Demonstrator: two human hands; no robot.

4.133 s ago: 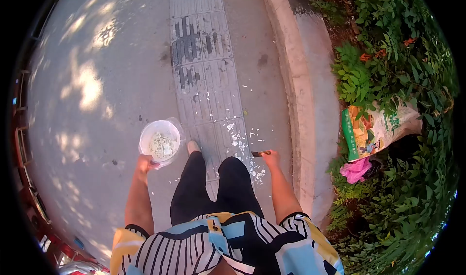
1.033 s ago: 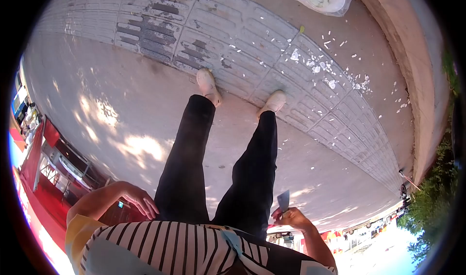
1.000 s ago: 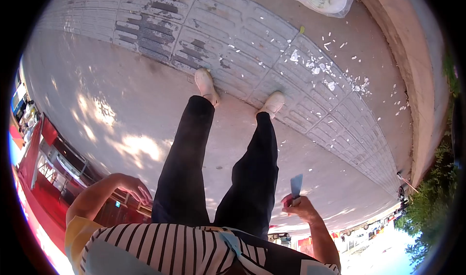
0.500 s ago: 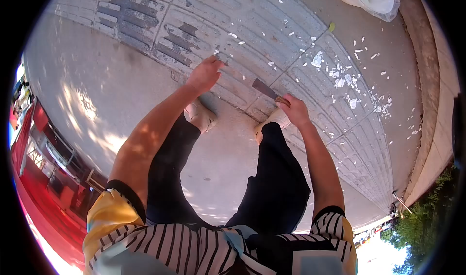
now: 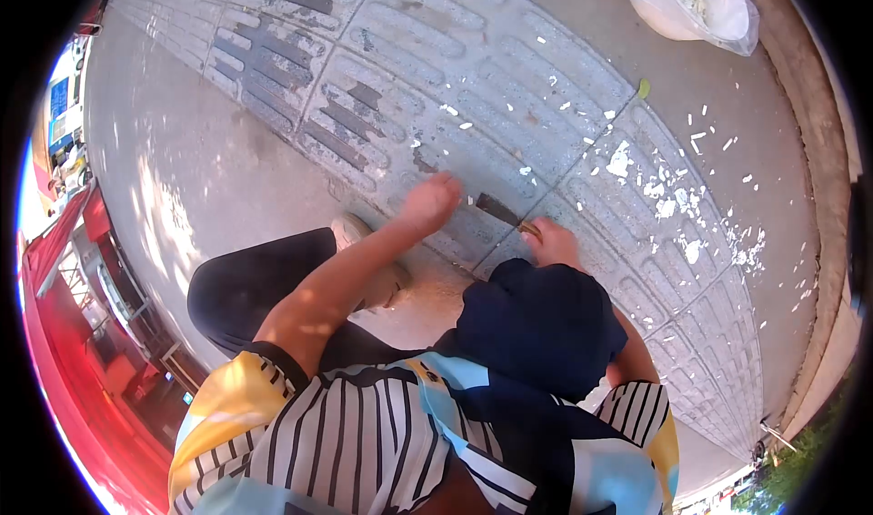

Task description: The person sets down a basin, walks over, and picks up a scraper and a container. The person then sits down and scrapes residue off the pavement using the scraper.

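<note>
In the head view my right hand (image 5: 555, 244) is closed round the wooden handle of a putty knife (image 5: 498, 209). Its flat dark blade points left, low over the ribbed grey paving (image 5: 436, 55). My left hand (image 5: 434, 202) is to the left of the blade, just above the paving, with its fingers curled together. Whatever they may hold is hidden. A small white bit (image 5: 470, 200) lies between that hand and the blade. Dark worn patches (image 5: 355, 133) mark the slabs beyond my left hand. My bent knees are close behind both hands.
White flakes (image 5: 666, 207) are scattered over the paving and concrete to the right. A bag-lined white bucket (image 5: 677, 5) with pale scraps in it stands at the upper right, near a raised curb (image 5: 823, 151). Red cloth (image 5: 68, 333) hangs at the left.
I have gone from standing bent over to crouching, with my knees folded. Both hands sit lower in the view, and my left hand has come nearer to the putty knife, which stays in my right.
</note>
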